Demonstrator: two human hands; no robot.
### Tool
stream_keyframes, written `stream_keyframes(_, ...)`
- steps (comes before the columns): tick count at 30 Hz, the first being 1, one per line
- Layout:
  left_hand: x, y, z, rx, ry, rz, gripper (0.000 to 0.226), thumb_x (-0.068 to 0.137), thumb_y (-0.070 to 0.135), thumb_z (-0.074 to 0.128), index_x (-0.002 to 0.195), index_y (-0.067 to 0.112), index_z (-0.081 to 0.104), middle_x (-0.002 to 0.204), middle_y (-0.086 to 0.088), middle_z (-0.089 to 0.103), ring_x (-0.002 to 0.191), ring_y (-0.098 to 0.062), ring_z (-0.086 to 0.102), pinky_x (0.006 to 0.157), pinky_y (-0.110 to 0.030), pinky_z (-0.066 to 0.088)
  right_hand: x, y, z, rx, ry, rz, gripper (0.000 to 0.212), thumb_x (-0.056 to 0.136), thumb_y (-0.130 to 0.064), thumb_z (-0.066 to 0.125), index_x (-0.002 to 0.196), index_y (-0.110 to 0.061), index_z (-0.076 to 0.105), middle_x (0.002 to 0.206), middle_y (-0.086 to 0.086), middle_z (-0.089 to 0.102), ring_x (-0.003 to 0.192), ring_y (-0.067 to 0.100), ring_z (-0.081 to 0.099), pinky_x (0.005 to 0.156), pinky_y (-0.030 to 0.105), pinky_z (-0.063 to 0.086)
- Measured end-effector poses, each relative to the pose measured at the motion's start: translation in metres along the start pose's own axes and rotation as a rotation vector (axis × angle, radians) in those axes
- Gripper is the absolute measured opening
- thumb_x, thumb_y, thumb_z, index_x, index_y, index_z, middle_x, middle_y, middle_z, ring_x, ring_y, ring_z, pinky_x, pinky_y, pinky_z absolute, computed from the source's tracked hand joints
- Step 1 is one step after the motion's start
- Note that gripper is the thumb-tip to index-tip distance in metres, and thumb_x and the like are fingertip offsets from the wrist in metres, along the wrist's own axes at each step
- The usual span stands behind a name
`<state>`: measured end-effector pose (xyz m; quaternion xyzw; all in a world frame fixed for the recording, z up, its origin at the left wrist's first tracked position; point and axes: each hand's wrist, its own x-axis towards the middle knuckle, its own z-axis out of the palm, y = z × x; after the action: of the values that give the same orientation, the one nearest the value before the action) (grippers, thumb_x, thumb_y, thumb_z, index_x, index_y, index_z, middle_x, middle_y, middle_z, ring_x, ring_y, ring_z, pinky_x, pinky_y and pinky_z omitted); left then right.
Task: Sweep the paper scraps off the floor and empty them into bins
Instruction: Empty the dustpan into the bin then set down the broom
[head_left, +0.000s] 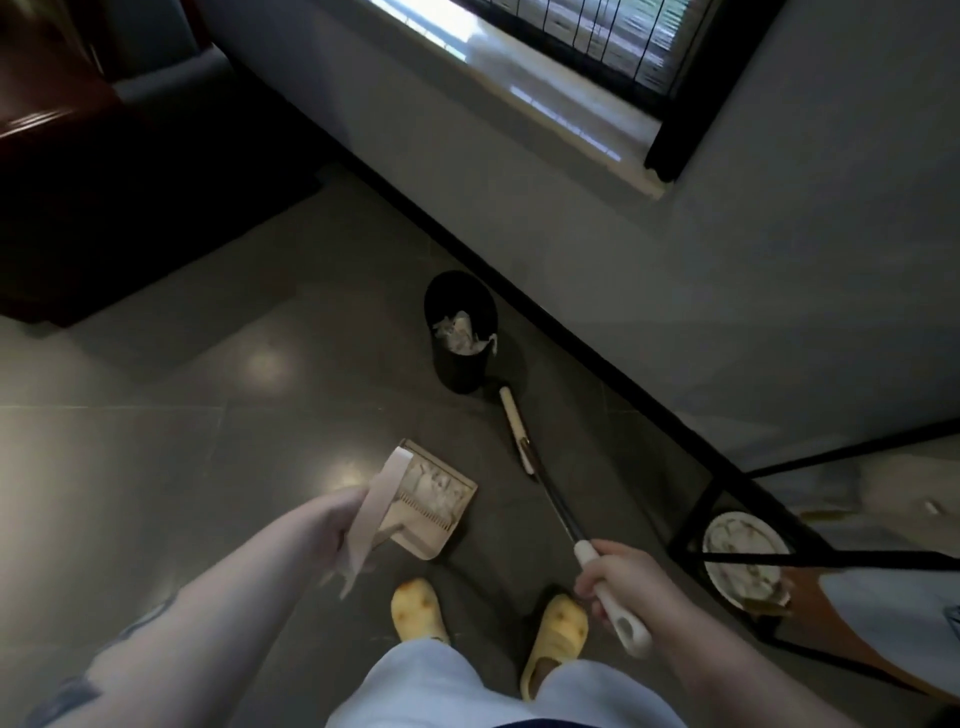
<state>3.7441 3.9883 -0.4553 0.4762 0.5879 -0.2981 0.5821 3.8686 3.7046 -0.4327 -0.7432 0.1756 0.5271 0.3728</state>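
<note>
Head view: left hand grips dustpan handle; right hand fingers curled round broom handle.

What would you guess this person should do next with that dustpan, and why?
Probably carry the dustpan forward over the black bin and tip it in. The left hand grips its handle, white paper scraps already lie in the pan, and the bin near the wall already holds paper. The right hand holds the broom.
</note>
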Motion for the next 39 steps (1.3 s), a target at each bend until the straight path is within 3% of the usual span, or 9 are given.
stream_keyframes(5, 0.032, -0.026, 0.005, -0.032, 0.034, -0.109, 0.029, 0.093, 0.006, 0.064, 0.119, -0.004, 0.06, 0.11, -0.03, 0.064, 0.074, -0.034, 0.072, 0.039, -0.03, 0.054, 0.016, 0.001, -0.003, 0.06, 0.045, 0.031, 0.069, 0.076, 0.007, 0.064, 0.138, -0.021, 0.049, 0.101, 0.022, 0.066, 0.054, 0.018, 0.058, 0.041, 0.024, 0.046)
stream_keyframes(9, 0.038, -0.032, 0.009, -0.087, 0.003, -0.106, 0.031, 0.097, 0.012, 0.058, 0.123, -0.006, 0.057, 0.095, -0.029, 0.068, 0.055, -0.028, 0.07, 0.036, -0.027, 0.051, 0.02, 0.008, 0.003, 0.069, 0.048, 0.058, 0.074, 0.078, 0.008, 0.062, 0.143, -0.022, 0.045, 0.103, 0.023, 0.065, 0.056, 0.02, 0.057, 0.041, 0.025, 0.045)
stream_keyframes(12, 0.031, -0.033, 0.013, -0.21, -0.014, -0.04, 0.027, 0.1, 0.017, 0.054, 0.106, -0.008, 0.061, 0.079, -0.026, 0.067, 0.045, -0.024, 0.066, 0.036, -0.026, 0.05, 0.019, 0.013, 0.007, 0.038, 0.047, 0.09, 0.074, 0.079, 0.006, 0.062, 0.144, -0.024, 0.043, 0.105, 0.02, 0.063, 0.06, 0.021, 0.058, 0.043, 0.026, 0.046)
stream_keyframes(15, 0.022, -0.036, 0.015, -0.32, -0.025, -0.01, 0.032, 0.1, 0.022, 0.05, 0.095, -0.007, 0.063, 0.077, -0.023, 0.067, 0.049, -0.025, 0.065, 0.04, -0.027, 0.052, 0.023, 0.011, 0.007, 0.006, 0.05, 0.109, 0.075, 0.079, 0.006, 0.063, 0.144, -0.024, 0.042, 0.106, 0.019, 0.062, 0.061, 0.021, 0.058, 0.044, 0.026, 0.048)
stream_keyframes(23, 0.007, -0.057, 0.027, -0.384, 0.026, -0.089, 0.017, 0.093, 0.004, 0.059, 0.104, -0.009, 0.063, 0.076, -0.021, 0.063, 0.059, -0.024, 0.062, 0.037, -0.025, 0.051, 0.02, 0.009, 0.001, 0.006, 0.01, 0.064, 0.073, 0.079, 0.006, 0.063, 0.143, -0.022, 0.042, 0.118, 0.021, 0.055, 0.061, 0.02, 0.057, 0.043, 0.025, 0.047)
stream_keyframes(26, -0.002, -0.056, 0.036, -0.374, 0.061, -0.091, 0.014, 0.094, 0.006, 0.061, 0.09, -0.007, 0.063, 0.069, -0.018, 0.061, 0.045, -0.021, 0.06, 0.033, -0.022, 0.047, 0.02, 0.01, -0.006, 0.052, -0.031, 0.139, 0.061, 0.08, 0.007, 0.062, 0.134, -0.017, 0.049, 0.101, 0.02, 0.061, 0.057, 0.018, 0.056, 0.04, 0.023, 0.046)
stream_keyframes(30, -0.017, -0.06, 0.045, -0.298, 0.104, -0.021, 0.019, 0.095, 0.011, 0.061, 0.098, -0.007, 0.064, 0.069, -0.016, 0.061, 0.037, -0.017, 0.06, 0.033, -0.02, 0.043, 0.017, 0.007, -0.023, 0.353, -0.218, 0.337, 0.021, 0.08, 0.007, 0.059, 0.1, 0.004, 0.055, 0.057, 0.014, 0.055, 0.035, 0.013, 0.05, 0.029, 0.019, 0.041)
stream_keyframes(33, -0.024, -0.078, 0.056, -0.232, 0.121, 0.013, 0.012, 0.088, 0.004, 0.067, 0.081, -0.006, 0.067, 0.073, -0.018, 0.062, 0.07, -0.028, 0.069, 0.047, -0.03, 0.047, 0.025, 0.007, -0.037, 0.39, -0.223, 0.343, 0.008, 0.092, -0.002, 0.053, 0.085, 0.002, 0.053, 0.049, 0.012, 0.051, 0.028, 0.012, 0.046, 0.026, 0.016, 0.038)
stream_keyframes(39, -0.046, -0.083, 0.09, -0.318, 0.257, 0.177, 0.005, 0.089, 0.005, 0.068, 0.086, 0.002, 0.067, 0.079, -0.011, 0.06, 0.07, -0.018, 0.058, 0.051, -0.021, 0.045, 0.034, 0.009, -0.059, 0.389, -0.227, 0.253, 0.005, 0.094, -0.006, 0.052, 0.096, -0.001, 0.052, 0.06, 0.011, 0.051, 0.028, 0.011, 0.046, 0.026, 0.016, 0.037)
